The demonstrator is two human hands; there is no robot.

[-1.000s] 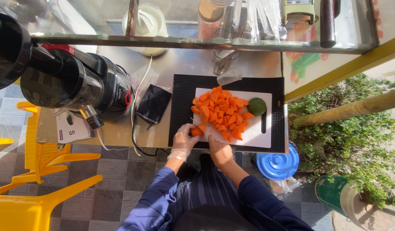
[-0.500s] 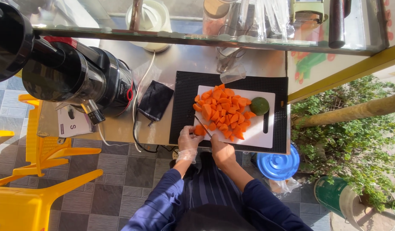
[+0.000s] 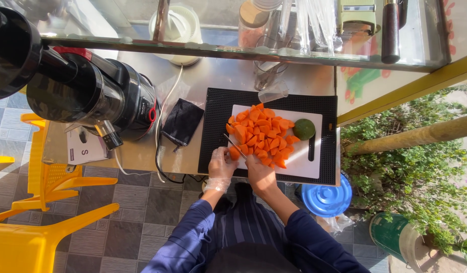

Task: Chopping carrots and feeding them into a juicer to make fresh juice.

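The person stands at a steel worktop (image 3: 218, 76) and works at the near left corner of a white cutting board (image 3: 304, 164), which lies on a black ribbed mat (image 3: 216, 131). The left hand (image 3: 221, 164), in a thin clear glove, has its fingers curled down onto an orange carrot piece (image 3: 234, 153) at the edge of the board, pinning it there. The right hand (image 3: 259, 171), bare, is closed around the handle of a knife (image 3: 234, 145), whose narrow blade slants up and to the left, just above the held piece and touching the near side of the heap. That heap of cut carrot chunks (image 3: 261, 134) covers the left and middle of the board, and a round green fruit (image 3: 304, 129) sits at its right. Left of the mat lie a small black pouch (image 3: 182, 121) and a large dark juicer (image 3: 92, 98).
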